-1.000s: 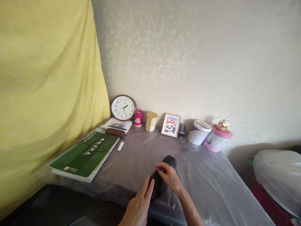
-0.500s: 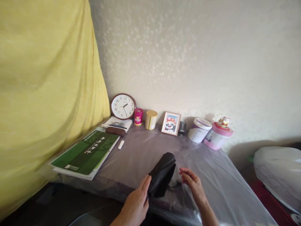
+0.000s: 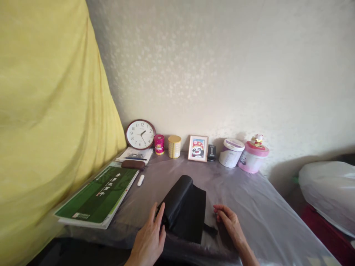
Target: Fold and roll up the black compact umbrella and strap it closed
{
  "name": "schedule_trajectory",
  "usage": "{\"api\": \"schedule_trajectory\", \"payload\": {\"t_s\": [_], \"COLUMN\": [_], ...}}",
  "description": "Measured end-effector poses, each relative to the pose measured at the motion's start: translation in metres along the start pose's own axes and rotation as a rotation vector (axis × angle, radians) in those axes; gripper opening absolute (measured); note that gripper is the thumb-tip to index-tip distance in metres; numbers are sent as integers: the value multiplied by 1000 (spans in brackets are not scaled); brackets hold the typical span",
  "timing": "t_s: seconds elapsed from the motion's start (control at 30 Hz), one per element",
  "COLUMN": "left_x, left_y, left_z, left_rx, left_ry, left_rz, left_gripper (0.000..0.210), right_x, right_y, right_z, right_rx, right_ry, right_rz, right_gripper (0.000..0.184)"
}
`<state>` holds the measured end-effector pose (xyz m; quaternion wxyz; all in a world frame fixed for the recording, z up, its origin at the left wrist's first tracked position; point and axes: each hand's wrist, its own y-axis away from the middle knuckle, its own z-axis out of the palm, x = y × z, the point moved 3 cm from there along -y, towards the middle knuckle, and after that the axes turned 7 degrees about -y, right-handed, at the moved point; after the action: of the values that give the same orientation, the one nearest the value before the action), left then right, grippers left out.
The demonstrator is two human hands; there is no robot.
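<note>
A black roll of cloth-like material [image 3: 180,201] lies on the covered table, partly unrolled, with a flat flap stretching to its right. Against the roll's near left end rests my left hand [image 3: 149,231], its fingers and thumb around that edge. A short black strap [image 3: 210,229] sticks out from the flap's right side. Just right of the flap and strap, my right hand [image 3: 229,223] hovers with loosely bent fingers, and I see nothing held in it. What may be inside the roll is hidden.
Left on the table [image 3: 249,199] lie a green book [image 3: 97,197], a brown case [image 3: 133,164] and a white stick-like item [image 3: 141,180]. Along the wall stand a clock [image 3: 141,134], a pink can [image 3: 159,144], a yellow-lidded can [image 3: 174,147], a panda picture frame [image 3: 198,148] and two tubs [image 3: 231,153].
The black roll has partly opened, its flap now spread flat to the right. My left hand has shifted left with the roll's end; my right hand stays to the right, apart from it.
</note>
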<state>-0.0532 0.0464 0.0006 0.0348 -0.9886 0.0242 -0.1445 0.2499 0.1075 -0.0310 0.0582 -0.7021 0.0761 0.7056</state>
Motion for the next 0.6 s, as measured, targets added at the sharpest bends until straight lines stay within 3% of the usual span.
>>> {"api": "schedule_trajectory", "payload": {"t_s": [0.17, 0.4, 0.5, 0.6], "left_x": [0, -10, -6, 0], "left_y": [-9, -21, -19, -14], "left_z": [10, 13, 11, 12], "left_rx": [-64, -126, -140, -157], "left_ry": [-175, -43, -69, -181], "left_rz": [52, -63, 2, 88], "left_gripper": [77, 73, 64, 70], "right_x": [5, 7, 8, 8], "right_y": [0, 3, 3, 3], "right_z": [1, 2, 2, 2], "right_rx": [2, -1, -12, -13], "right_ry": [13, 40, 49, 59], "right_rz": [-32, -49, -54, -56], "right_gripper": [30, 32, 31, 33]}}
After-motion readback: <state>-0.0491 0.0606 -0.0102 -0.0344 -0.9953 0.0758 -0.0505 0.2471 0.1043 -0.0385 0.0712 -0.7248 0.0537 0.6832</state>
